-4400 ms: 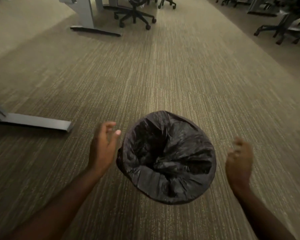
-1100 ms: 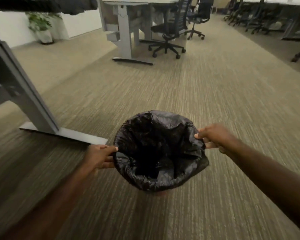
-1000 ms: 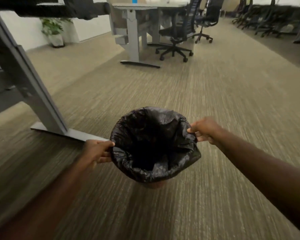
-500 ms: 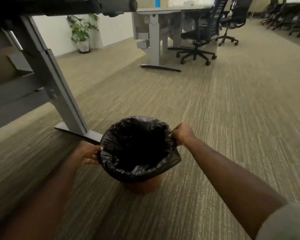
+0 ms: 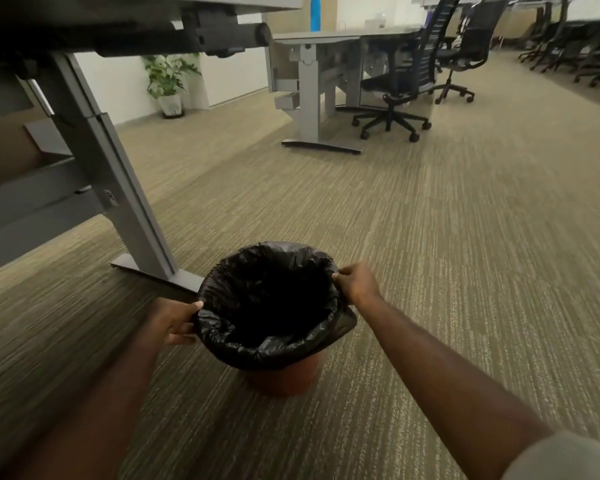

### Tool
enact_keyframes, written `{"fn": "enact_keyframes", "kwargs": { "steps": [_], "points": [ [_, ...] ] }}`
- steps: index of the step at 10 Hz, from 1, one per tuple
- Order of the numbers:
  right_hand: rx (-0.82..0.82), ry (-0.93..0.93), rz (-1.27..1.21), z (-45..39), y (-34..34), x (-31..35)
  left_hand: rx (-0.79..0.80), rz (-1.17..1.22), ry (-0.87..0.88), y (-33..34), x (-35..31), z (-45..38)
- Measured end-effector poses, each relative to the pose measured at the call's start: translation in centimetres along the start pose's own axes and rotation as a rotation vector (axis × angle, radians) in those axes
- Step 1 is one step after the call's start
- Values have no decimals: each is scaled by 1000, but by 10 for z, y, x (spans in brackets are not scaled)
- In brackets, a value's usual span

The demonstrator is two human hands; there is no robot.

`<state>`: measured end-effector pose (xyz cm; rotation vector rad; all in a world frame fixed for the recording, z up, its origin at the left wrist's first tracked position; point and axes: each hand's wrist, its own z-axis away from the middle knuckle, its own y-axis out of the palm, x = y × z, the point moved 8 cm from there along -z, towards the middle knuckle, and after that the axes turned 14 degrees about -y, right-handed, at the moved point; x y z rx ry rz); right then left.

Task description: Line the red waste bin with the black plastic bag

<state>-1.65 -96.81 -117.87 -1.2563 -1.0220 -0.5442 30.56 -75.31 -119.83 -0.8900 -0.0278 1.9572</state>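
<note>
While gripping the rim at both sides, holding the red waste bin (image 5: 284,377) upright over the striped carpet (image 5: 465,237), low and centre in the head view; cannot tell whether resting on the floor or lifted just clear of it. Showing only a short band of red at 6 o'clock, below the folded-over edge of the black plastic bag (image 5: 257,351). Lining the bin already, with the bag's mouth gaping wide and dark, its crinkled cuff draped outward all round the rim and sagging lowest at 5 o'clock, where a loose flap is jutting out.

Clamping the left hand (image 5: 172,322) onto the bag at the bin's 9 o'clock: thumb lying over the top of the cuff, fingers (image 5: 181,336) curling beneath and outside it, pinching plastic and rim together. Clamping the right hand (image 5: 357,282) on at 2 o'clock: thumb and fingertips pressing together on the upper edge of the cuff, knuckles turned outward, the bag touching the pads and passing just under them. Reaching in with both forearms from 7 and 5 o'clock, a pale sleeve (image 5: 568,459) edging the right one.

Standing just beside the bin at 11 o'clock, a grey desk leg (image 5: 118,188) with its flat foot. Lying well apart at 1 o'clock, an office chair (image 5: 399,81) beside another desk (image 5: 312,81); at 12 o'clock, a potted plant (image 5: 168,81) against the wall.
</note>
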Motion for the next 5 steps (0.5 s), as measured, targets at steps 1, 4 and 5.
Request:
{"fn": "enact_keyframes", "kwargs": {
  "steps": [1,4,5],
  "points": [
    [-97,-94,95,9,-13,7,-111,55,88,-4,2,8],
    [-26,-674,898,38,-11,42,-742,-578,1047,34,-33,101],
    [19,-745,953,46,-6,46,-666,-788,1191,79,-36,121]
  ]
}}
